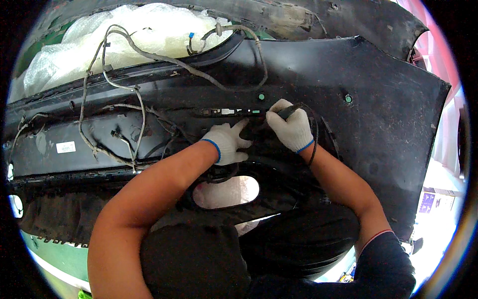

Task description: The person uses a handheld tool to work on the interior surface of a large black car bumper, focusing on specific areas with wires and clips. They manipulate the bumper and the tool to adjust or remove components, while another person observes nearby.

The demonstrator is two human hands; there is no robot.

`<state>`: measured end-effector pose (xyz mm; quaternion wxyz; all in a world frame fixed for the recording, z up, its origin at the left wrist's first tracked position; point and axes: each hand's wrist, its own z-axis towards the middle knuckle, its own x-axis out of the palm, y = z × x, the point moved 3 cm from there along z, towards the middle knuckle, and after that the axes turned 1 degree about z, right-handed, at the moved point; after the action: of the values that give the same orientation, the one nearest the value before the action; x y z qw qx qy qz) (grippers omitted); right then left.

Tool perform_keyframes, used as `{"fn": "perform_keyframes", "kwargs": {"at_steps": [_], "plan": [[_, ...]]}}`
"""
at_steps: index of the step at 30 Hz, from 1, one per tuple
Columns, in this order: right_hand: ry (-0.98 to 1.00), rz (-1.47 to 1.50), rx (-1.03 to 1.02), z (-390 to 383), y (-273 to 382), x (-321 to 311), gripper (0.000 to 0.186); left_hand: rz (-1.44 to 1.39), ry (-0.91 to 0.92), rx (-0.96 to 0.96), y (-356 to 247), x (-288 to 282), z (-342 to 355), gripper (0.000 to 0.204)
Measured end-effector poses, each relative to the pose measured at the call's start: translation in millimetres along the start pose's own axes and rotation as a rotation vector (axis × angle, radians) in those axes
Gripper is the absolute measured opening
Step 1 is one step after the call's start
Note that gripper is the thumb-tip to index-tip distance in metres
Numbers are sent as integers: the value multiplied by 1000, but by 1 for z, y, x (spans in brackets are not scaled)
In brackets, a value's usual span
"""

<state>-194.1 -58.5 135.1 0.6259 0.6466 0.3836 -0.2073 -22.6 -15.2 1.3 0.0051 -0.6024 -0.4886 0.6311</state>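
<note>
The work is on a large black panel (308,65) lying before the person. The gloved left hand (229,142) is spread palm-down on the panel, thumb and forefinger well apart, with the forefinger just below a narrow slotted strip (231,112) that carries pale and green pieces. The gloved right hand (290,124) is closed around a dark tool (286,112), just beside the strip's right end; a black cord (317,129) loops down past that wrist. The tool's tip is poorly seen against the black surface, so I cannot tell whether it touches the panel.

Above the right hand sits a green plug (261,96). From that hand a broad smooth stretch runs to the panel's right edge, interrupted by a second green plug (348,99). On the left, a grey wiring harness (144,114) loops across the panel and over its far edge. An oval opening (226,192) lies toward the near edge, below the left hand.

Beyond the far left edge, bubble wrap (119,32) is bunched up; what it covers cannot be made out. A white label (65,147) is stuck near the left edge.
</note>
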Motion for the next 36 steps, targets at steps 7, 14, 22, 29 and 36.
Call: {"fn": "perform_keyframes", "kwargs": {"at_steps": [7,14,22,29,36], "plan": [[11,-29,3,1,-4,2,20,-14,-33,13,3,3,0,49],[27,-62,-4,0,-9,5,22,3,-32,12,0,2,1,49],[18,-74,25,-1,1,6,16,13,-28,3,-1,0,-1,50],[30,-39,22,-1,1,5,19,11,-27,-1,-1,0,-2,50],[31,-118,30,-1,-4,5,18,-24,-38,9,2,1,-1,49]]}}
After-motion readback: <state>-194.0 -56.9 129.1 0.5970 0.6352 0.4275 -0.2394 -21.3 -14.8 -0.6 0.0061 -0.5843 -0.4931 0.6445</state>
